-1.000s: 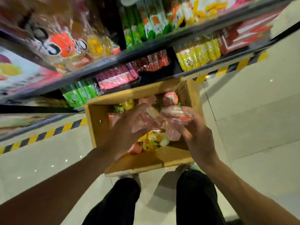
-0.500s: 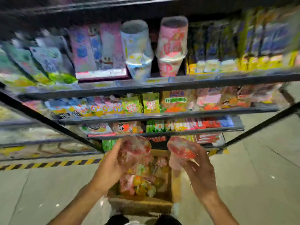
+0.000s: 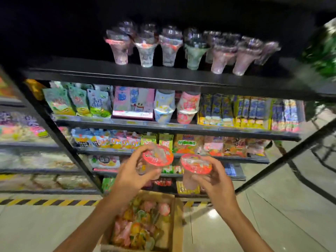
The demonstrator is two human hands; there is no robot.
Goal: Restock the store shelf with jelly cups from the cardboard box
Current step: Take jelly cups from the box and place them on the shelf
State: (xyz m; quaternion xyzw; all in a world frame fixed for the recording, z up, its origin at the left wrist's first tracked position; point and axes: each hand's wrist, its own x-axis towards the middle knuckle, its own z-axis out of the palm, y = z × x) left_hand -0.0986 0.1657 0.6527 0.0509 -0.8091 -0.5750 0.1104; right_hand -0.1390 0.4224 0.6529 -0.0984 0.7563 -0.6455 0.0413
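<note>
L hand (image 3: 131, 176) grips a red-lid cup (image 3: 157, 157), R hand (image 3: 215, 180) grips another (image 3: 196, 166), both mid-frame, lids tilted toward the camera, prob. for carrying up to the cup row (image 3: 190, 50) on the top shelf (image 3: 163, 77). Box (image 3: 174, 224), bottom centre, is full of cups.

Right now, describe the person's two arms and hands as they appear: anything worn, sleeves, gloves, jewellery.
Both forearms are bare up to the frame's lower edge; no sleeves show. The left hand and the right hand wear no gloves. No watch, bracelet or band shows at either wrist, and no ring is visible on the fingers that can be seen, though motion blur softens fine detail. No markings are discernible.
</note>
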